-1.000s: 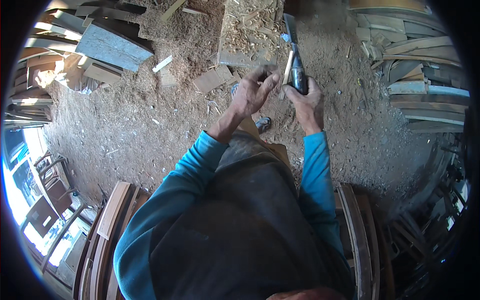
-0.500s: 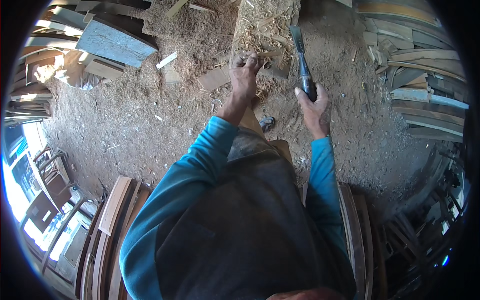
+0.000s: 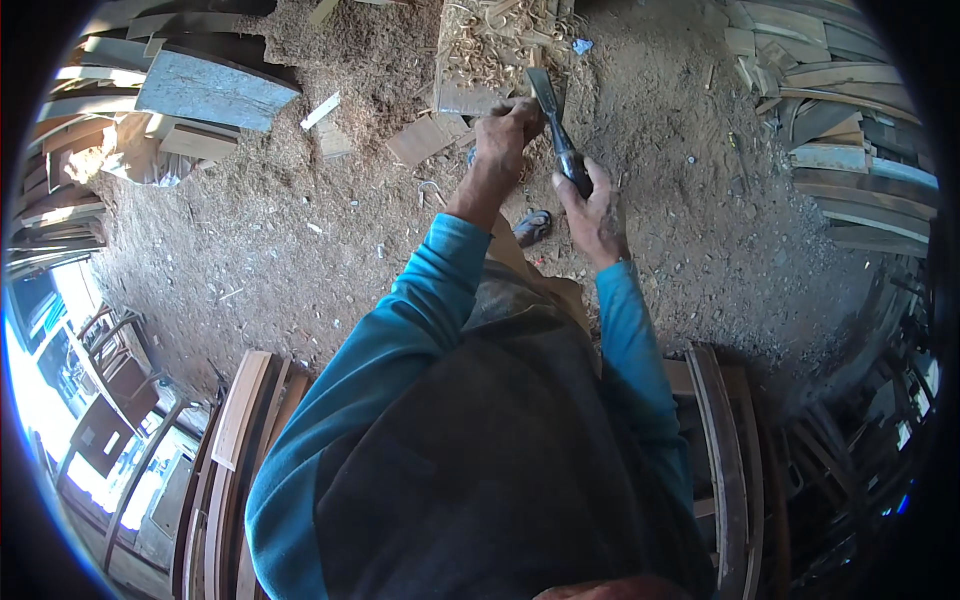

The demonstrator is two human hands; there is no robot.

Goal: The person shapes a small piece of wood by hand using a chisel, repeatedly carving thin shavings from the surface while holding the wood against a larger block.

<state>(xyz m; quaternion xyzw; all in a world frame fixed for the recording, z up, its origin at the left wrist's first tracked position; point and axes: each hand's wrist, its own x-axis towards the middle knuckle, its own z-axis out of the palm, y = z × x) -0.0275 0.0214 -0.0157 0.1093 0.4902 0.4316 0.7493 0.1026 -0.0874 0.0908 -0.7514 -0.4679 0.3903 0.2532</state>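
Observation:
My right hand (image 3: 592, 205) grips the dark handle of a hatchet-like chopping tool (image 3: 555, 125), its flat metal blade raised and pointing away from me. My left hand (image 3: 505, 135) is closed on the near edge of a wooden chopping block (image 3: 470, 60) covered in wood shavings. What exactly the left fingers grip is hidden under the hand. Both forearms are in blue sleeves. The blade hangs just right of the left hand, over the block's near right corner.
Sawdust and chips cover the dirt floor. Small flat wood offcuts (image 3: 420, 140) lie left of the block. Planks are stacked at the upper left (image 3: 215, 90) and upper right (image 3: 840, 110). Curved wooden pieces (image 3: 245, 410) lean near my legs. A sandalled foot (image 3: 533, 226) shows below my hands.
My left hand went from open in the air to closed on the block's near edge. My right hand kept hold of the tool, and the view shifted slightly.

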